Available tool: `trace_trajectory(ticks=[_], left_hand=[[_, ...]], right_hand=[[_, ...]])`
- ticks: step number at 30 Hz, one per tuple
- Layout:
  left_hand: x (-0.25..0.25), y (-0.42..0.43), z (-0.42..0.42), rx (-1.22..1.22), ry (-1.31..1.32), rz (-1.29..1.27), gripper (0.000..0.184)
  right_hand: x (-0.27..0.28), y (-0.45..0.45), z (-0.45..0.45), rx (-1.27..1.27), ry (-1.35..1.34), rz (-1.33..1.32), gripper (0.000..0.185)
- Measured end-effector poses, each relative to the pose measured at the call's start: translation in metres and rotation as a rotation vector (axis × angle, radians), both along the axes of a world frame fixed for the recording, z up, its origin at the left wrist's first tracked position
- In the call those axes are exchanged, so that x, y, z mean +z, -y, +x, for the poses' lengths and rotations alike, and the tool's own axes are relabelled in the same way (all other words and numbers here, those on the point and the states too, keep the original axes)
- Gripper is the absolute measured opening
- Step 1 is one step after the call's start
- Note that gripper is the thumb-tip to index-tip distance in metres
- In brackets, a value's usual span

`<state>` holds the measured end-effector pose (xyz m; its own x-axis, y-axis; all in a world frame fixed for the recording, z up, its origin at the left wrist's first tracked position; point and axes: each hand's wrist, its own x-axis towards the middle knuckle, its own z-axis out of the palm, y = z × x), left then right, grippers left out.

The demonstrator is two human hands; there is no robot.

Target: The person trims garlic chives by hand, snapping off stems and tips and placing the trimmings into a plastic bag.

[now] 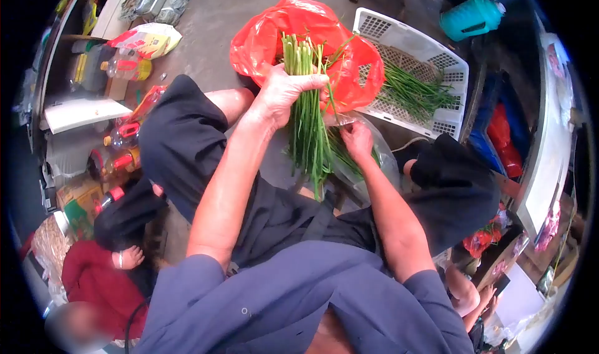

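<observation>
My left hand (281, 95) is wrapped round a thick bunch of long green stalks (306, 129), which look like garlic chives. Their pale cut ends point up past my fist and the thin green ends hang down over my lap. My right hand (357, 140) is lower and to the right, its fingers closed by the edge of a clear plastic bag (385, 154). More green stalks lie beside that hand. Whatever those fingers pinch is hidden. An open red plastic bag (274, 26) stands just beyond both hands.
A white plastic basket (458, 82) with loose green stalks (415, 92) is at the right. Behind it lies a teal jug (472, 18). Bottles (128, 135) line the left side. A person in a red top (93, 285) sits at lower left; another person's arm (477, 310) shows lower right.
</observation>
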<state>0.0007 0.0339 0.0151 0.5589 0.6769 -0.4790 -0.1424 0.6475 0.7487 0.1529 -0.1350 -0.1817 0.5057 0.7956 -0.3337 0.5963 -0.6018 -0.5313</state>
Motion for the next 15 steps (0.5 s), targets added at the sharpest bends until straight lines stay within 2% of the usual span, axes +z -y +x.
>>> trace_trajectory(ticks=[5,7,9,11,15], left_hand=[[0.0,-0.002,-0.003,-0.08,-0.002,0.023,0.024],[0.001,-0.002,-0.003,-0.094,0.001,0.04,0.021],[0.001,-0.002,-0.004,-0.112,-0.032,0.071,0.02],[-0.001,-0.001,-0.004,-0.118,-0.039,0.076,0.019],[-0.007,0.003,-0.002,-0.231,-0.025,0.08,0.019]], right_hand=[[0.007,0.007,0.015,0.108,-0.114,0.044,0.021],[0.039,0.0,0.02,0.107,-0.345,-0.042,0.024],[0.067,-0.004,0.025,0.117,-0.339,-0.01,0.023],[0.1,-0.01,0.03,0.007,-0.699,0.059,0.015],[0.169,-0.019,0.035,-0.108,-0.949,0.221,0.017]])
